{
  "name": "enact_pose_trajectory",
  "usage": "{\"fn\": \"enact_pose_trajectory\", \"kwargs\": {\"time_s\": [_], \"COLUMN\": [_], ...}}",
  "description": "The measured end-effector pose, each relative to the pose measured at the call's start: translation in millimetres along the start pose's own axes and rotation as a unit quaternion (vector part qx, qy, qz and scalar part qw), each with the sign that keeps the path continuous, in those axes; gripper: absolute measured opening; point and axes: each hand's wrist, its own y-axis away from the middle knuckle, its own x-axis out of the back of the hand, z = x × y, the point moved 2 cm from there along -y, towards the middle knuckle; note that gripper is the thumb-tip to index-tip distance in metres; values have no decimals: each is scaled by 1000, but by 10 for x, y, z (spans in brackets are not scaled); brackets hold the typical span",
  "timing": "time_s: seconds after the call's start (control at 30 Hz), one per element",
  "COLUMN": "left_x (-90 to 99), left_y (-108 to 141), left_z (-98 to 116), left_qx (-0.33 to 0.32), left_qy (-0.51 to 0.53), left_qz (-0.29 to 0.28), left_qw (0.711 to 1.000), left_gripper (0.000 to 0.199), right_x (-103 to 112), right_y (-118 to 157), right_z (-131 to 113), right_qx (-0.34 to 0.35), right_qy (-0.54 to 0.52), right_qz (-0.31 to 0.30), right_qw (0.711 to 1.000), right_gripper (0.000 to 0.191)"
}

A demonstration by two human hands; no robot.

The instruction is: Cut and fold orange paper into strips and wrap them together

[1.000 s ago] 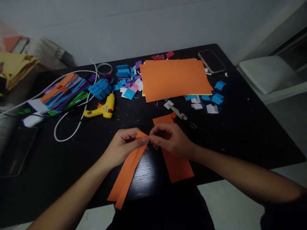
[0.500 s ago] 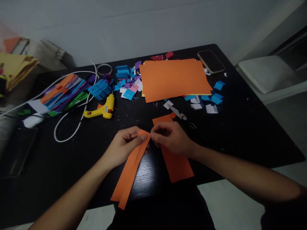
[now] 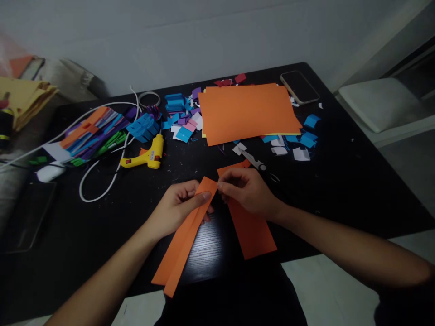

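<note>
My left hand [image 3: 175, 208] is closed on a folded orange paper strip [image 3: 185, 237], its thumb on top and fingertips showing beneath. The strip slants toward me, and two layers spread apart at its lower end. My right hand [image 3: 249, 194] pinches the strip's upper right corner between thumb and forefinger. Under that hand a wider orange paper piece [image 3: 253, 235] lies on the table, partly covered by it. Just beyond, a pair of scissors [image 3: 256, 162] lies with its dark handles hard to make out.
Orange sheets [image 3: 248, 113] are stacked at the back. A yellow glue gun [image 3: 147, 156] lies left, near a white cable [image 3: 84, 192] and bundled coloured strips [image 3: 93, 131]. Paper scraps [image 3: 185, 133] surround the stack. A phone [image 3: 299, 87] rests at the far right.
The strip's upper end has shifted slightly up and right with both hands. More of it shows above my left thumb, and its lower end has swung a little left.
</note>
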Motion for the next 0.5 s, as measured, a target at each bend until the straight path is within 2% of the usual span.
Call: {"fn": "enact_pose_trajectory", "kwargs": {"time_s": [0.2,0.33,0.4,0.5], "left_x": [-16,-49,-44,9], "left_y": [7,-1,-6,-3], "left_z": [17,17,18,48], "left_qx": [-10,-19,-13,3], "left_qy": [-19,-24,-29,-58], "left_qz": [-7,-29,-33,-36], "left_qw": [1000,999,999,998], "left_gripper": [25,24,25,29], "right_x": [-25,-59,-53,11], "right_y": [12,24,14,-25], "right_z": [10,4,-5,-29], "right_qx": [-29,-35,-24,5], "right_qy": [-37,-14,6,21], "right_qz": [-33,-54,-51,-13], "right_qw": [998,998,998,1000], "right_gripper": [17,26,28,27]}}
